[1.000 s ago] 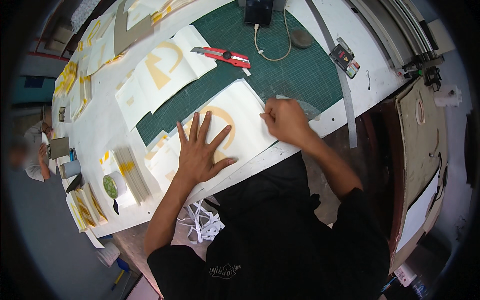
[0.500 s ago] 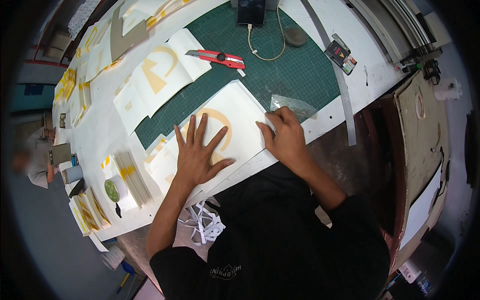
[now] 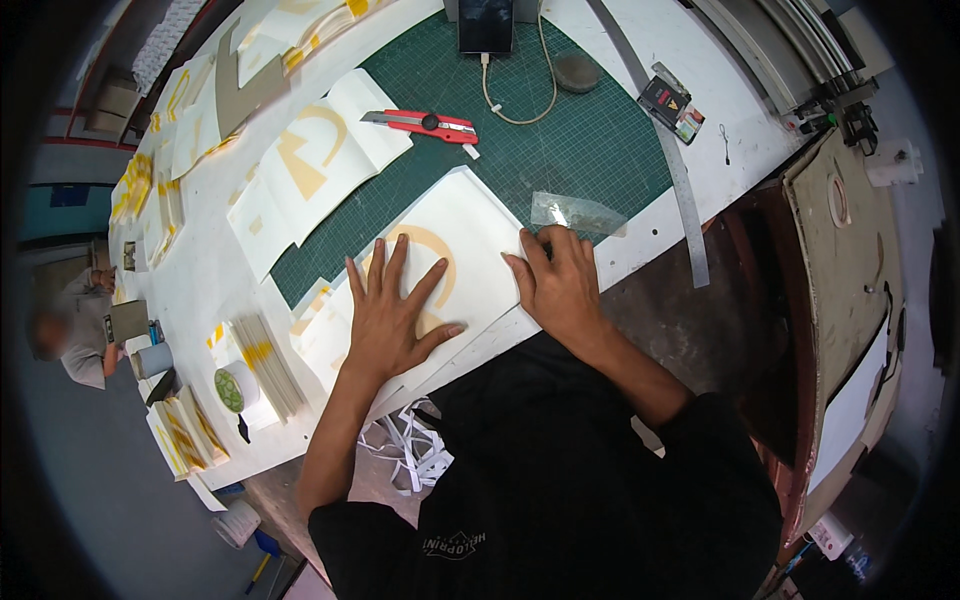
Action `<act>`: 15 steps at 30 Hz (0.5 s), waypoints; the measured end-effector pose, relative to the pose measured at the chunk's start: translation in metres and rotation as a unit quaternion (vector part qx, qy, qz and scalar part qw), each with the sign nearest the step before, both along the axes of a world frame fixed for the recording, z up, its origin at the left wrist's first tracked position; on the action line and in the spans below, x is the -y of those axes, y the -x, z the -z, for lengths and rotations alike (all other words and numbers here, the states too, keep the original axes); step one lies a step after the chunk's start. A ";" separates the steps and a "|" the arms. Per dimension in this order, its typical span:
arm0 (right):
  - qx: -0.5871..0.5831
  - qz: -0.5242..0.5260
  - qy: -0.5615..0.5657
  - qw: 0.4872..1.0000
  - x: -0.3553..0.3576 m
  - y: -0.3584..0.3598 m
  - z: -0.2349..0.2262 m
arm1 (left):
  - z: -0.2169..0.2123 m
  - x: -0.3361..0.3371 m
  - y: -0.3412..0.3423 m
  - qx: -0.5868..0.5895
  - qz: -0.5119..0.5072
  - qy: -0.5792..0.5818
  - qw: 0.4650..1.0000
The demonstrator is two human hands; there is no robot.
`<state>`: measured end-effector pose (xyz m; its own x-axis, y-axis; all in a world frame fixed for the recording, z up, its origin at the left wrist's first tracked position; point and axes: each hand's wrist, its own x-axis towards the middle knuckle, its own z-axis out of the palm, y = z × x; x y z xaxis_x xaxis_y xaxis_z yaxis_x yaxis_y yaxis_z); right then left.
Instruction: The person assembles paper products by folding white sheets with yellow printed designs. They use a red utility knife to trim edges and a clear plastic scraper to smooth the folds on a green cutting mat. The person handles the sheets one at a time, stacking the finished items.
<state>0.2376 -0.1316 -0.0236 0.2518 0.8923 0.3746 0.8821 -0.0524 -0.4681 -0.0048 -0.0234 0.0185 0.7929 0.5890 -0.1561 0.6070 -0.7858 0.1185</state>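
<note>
A white sheet with a yellow curved letter shape (image 3: pixel 455 225) lies on the green cutting mat (image 3: pixel 590 150) at the table's near edge. My left hand (image 3: pixel 395 315) presses flat on it with fingers spread. My right hand (image 3: pixel 560 285) rests on the sheet's right edge, fingers down and close together. A clear plastic strip (image 3: pixel 580 213) lies just beyond my right hand's fingertips.
A red utility knife (image 3: pixel 430 124), a phone with a cable (image 3: pixel 487 22) and a long metal ruler (image 3: pixel 670 160) lie on the mat. More white sheets with yellow shapes (image 3: pixel 310 165) cover the table's left. A tape roll (image 3: pixel 232 388) and paper stacks sit nearby. Another person (image 3: pixel 80 320) is at far left.
My right hand has slid left and down from the sheet's far right corner to its right edge, leaving the clear strip uncovered. My left hand stays flat on the sheet.
</note>
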 end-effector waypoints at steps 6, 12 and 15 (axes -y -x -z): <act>-0.024 0.003 -0.005 1.000 -0.002 -0.001 -0.003 | 0.000 0.005 0.007 0.004 -0.009 0.010 1.000; -0.037 0.017 0.007 0.999 -0.002 0.001 -0.002 | 0.012 0.012 0.018 0.016 -0.062 -0.009 0.998; -0.051 0.021 0.001 0.998 -0.002 0.001 -0.003 | 0.014 0.014 0.026 0.029 -0.076 -0.015 0.997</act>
<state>0.2368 -0.1294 -0.0204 0.3253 0.8812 0.3431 0.8265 -0.0886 -0.5559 -0.0307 -0.0371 0.0045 0.7021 0.7060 -0.0926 0.7114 -0.6897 0.1350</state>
